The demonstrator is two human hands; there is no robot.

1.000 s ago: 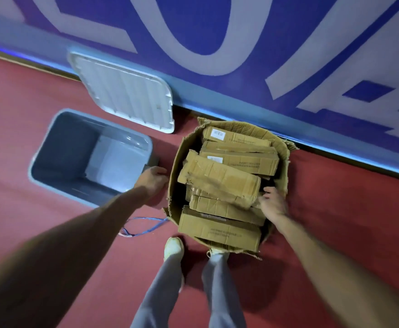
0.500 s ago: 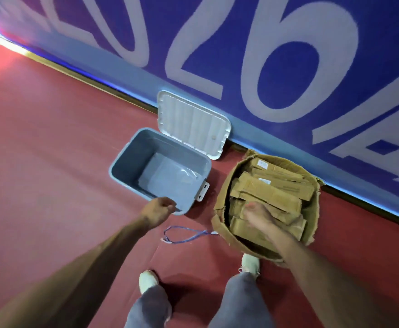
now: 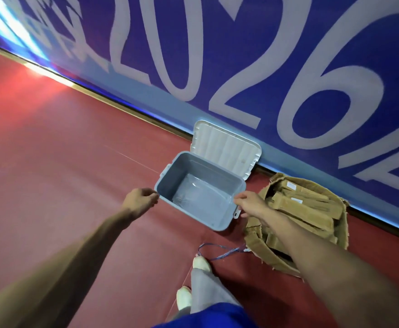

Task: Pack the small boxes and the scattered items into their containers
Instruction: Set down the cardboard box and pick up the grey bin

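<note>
An open grey plastic bin [image 3: 178, 172] stands on the red floor with nothing inside it. Its white lid [image 3: 227, 147] leans against the wall behind. My left hand [image 3: 140, 201] hangs loosely curled at the bin's near-left corner and holds nothing. My right hand [image 3: 250, 205] grips the bin's right rim just above the white latch. To the right sits a torn cardboard carton [image 3: 253, 235] packed with several small brown boxes [image 3: 307, 209]. My right forearm crosses over it. A blue string [image 3: 219, 250] lies loose on the floor between the carton and my feet.
A blue wall [image 3: 241, 67] with large white lettering runs diagonally behind the bin and carton. Red floor [image 3: 63, 162] spreads to the left. My legs and pale shoes [image 3: 201, 262] are just below the string.
My right hand left the small boxes in the carton and came to the bin's right rim. My left hand shifted to the bin's left corner. The view swung left.
</note>
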